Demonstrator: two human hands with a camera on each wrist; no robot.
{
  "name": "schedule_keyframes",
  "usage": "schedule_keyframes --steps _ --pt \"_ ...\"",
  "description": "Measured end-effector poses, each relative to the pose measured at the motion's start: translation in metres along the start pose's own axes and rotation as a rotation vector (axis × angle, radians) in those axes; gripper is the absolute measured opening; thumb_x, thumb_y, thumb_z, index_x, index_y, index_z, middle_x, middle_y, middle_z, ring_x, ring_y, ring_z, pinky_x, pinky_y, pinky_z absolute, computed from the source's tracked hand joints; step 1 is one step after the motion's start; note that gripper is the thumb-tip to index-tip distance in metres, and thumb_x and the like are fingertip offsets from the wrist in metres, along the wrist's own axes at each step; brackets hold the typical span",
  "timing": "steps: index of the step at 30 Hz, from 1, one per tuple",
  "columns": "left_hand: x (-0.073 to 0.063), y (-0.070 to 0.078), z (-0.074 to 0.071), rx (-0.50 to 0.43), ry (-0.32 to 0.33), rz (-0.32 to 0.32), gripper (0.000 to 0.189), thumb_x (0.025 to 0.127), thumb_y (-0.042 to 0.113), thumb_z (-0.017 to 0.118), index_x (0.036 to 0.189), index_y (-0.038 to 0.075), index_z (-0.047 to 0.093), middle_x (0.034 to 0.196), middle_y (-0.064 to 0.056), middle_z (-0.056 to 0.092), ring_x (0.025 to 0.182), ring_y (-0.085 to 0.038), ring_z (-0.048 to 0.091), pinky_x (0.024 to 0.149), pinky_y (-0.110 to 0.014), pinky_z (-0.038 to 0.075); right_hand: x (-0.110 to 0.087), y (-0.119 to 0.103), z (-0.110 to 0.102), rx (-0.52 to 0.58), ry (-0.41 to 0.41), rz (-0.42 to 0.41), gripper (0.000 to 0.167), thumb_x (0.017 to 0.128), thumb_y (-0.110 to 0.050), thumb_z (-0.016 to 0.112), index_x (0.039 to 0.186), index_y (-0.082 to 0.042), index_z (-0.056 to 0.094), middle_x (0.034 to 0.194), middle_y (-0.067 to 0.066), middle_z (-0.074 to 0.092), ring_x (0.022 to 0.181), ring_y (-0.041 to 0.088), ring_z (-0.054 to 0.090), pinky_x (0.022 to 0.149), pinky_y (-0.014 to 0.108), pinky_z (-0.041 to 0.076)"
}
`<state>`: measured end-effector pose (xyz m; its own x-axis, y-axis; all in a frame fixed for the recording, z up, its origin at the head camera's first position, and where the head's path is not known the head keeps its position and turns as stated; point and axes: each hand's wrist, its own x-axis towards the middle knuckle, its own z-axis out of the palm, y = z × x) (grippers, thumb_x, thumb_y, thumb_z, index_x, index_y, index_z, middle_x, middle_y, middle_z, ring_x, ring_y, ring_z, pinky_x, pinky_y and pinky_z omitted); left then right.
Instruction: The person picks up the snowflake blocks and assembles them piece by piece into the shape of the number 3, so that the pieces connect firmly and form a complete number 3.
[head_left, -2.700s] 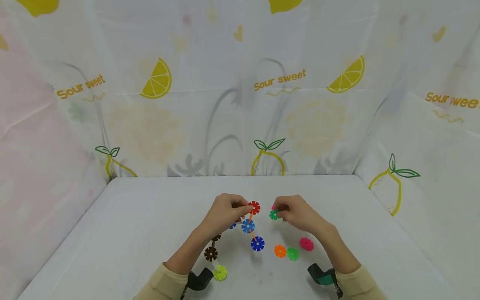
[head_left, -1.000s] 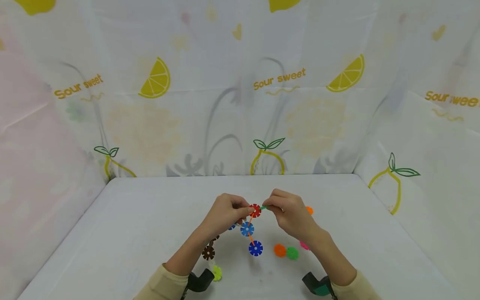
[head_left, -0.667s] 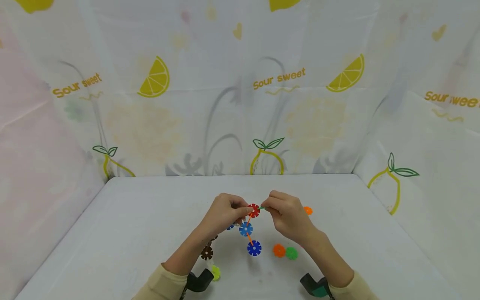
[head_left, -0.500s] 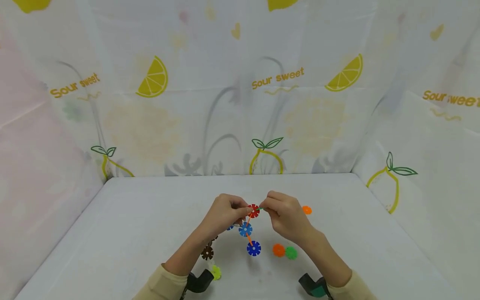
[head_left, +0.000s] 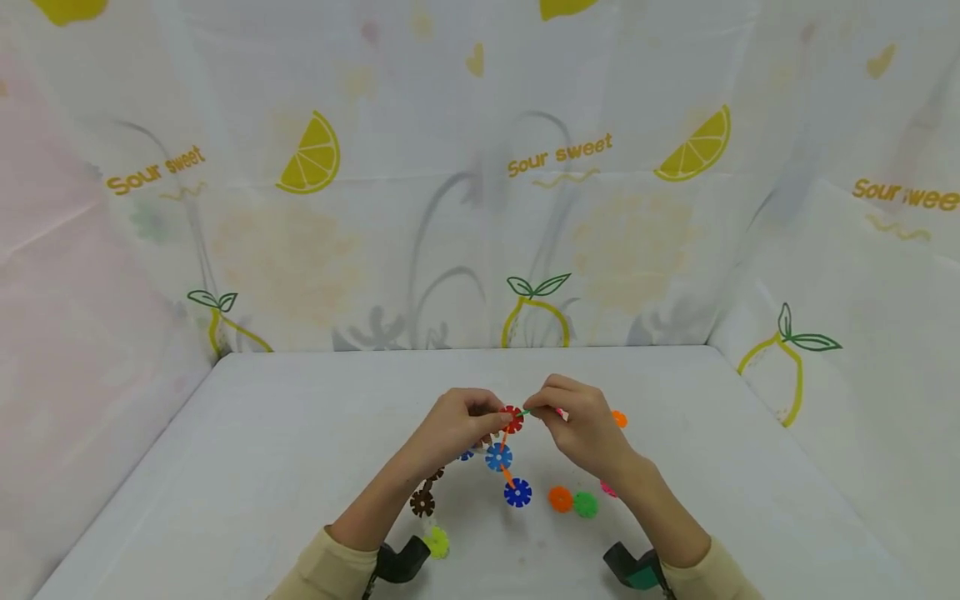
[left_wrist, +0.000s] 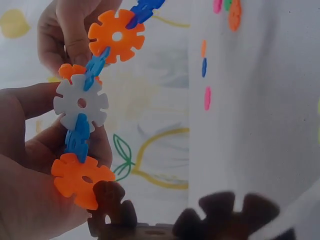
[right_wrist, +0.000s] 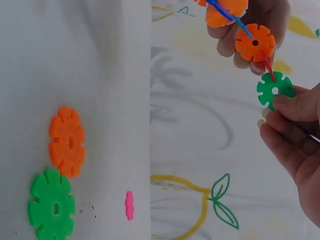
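Grip: left hand (head_left: 459, 421) pinches red disc (head_left: 513, 419), disc chain (head_left: 498, 457) hanging on its near side; right hand (head_left: 581, 418) pinches green disc (right_wrist: 267, 88). Change: green disc, earlier held apart, now meets red disc's right rim, apparently slotting in; join looks under way, seating depth unclear. Near right on table (head_left: 300, 417): loose orange disc (head_left: 560, 499), loose green disc (head_left: 586, 505) beside it.

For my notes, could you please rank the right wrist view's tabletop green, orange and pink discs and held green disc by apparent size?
1. Tabletop green disc, partly cropped
2. Orange disc
3. Held green disc
4. Pink disc
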<state>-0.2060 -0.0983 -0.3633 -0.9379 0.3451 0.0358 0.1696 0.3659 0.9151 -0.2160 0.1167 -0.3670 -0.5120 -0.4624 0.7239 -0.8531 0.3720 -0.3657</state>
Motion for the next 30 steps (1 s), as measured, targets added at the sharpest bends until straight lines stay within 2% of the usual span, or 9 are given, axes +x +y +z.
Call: schedule_keyframes --steps 6,13,18,25,27,30 --pt "0.001 -0.003 0.002 -0.003 -0.001 0.0 0.023 0.093 0.035 0.068 0.091 0.013 0.074 0.086 -0.016 0.07 0.07 -0.02 0.061 0.06 -0.029 0.053 -0.001 0.006 -0.002 0.036 -0.024 0.042 0.019 0.081 0.011 0.073 0.087 -0.008 0.074 0.081 -0.001 0.067 0.076 0.009 0.064 0.07 0.018 0.056" --pt "0.001 -0.003 0.0 0.0 0.036 0.001 0.021 0.094 0.032 0.067 0.091 0.012 0.074 0.087 -0.017 0.07 0.068 -0.016 0.061 0.061 -0.03 0.055 -0.001 0.014 -0.007 -0.018 -0.034 0.097 0.019 0.083 0.009 0.072 0.091 -0.007 0.074 0.086 0.0 0.07 0.08 0.012 0.068 0.073 0.024 0.059" --pt "0.001 -0.001 -0.002 -0.028 0.067 -0.02 0.021 0.094 0.031 0.067 0.092 0.012 0.074 0.083 -0.009 0.069 0.068 -0.019 0.062 0.062 -0.029 0.055 -0.001 0.017 -0.011 -0.048 -0.073 0.209 0.02 0.085 0.007 0.071 0.094 -0.011 0.074 0.089 -0.002 0.07 0.082 0.01 0.068 0.075 0.023 0.059" --pt "0.002 0.0 -0.003 -0.074 0.093 -0.038 0.021 0.094 0.031 0.067 0.092 0.012 0.074 0.082 -0.008 0.068 0.078 -0.04 0.064 0.062 -0.029 0.054 -0.003 0.019 -0.015 -0.111 -0.184 0.377 0.016 0.087 0.001 0.07 0.098 -0.01 0.074 0.093 0.0 0.071 0.084 0.012 0.066 0.075 0.021 0.057" --pt "0.002 -0.001 -0.003 -0.083 0.094 -0.037 0.021 0.094 0.031 0.067 0.092 0.011 0.074 0.082 -0.01 0.069 0.078 -0.041 0.064 0.061 -0.029 0.054 -0.005 0.022 -0.016 -0.135 -0.205 0.409 0.015 0.087 0.0 0.069 0.099 -0.009 0.074 0.094 0.002 0.071 0.085 0.014 0.066 0.074 0.023 0.057" --pt "0.001 -0.002 -0.002 -0.103 0.088 -0.039 0.022 0.094 0.031 0.067 0.093 0.01 0.074 0.085 -0.014 0.069 0.073 -0.032 0.064 0.062 -0.029 0.054 -0.007 0.026 -0.017 -0.15 -0.241 0.473 0.015 0.088 -0.001 0.068 0.099 -0.008 0.074 0.095 0.006 0.072 0.085 0.015 0.064 0.073 0.025 0.056"
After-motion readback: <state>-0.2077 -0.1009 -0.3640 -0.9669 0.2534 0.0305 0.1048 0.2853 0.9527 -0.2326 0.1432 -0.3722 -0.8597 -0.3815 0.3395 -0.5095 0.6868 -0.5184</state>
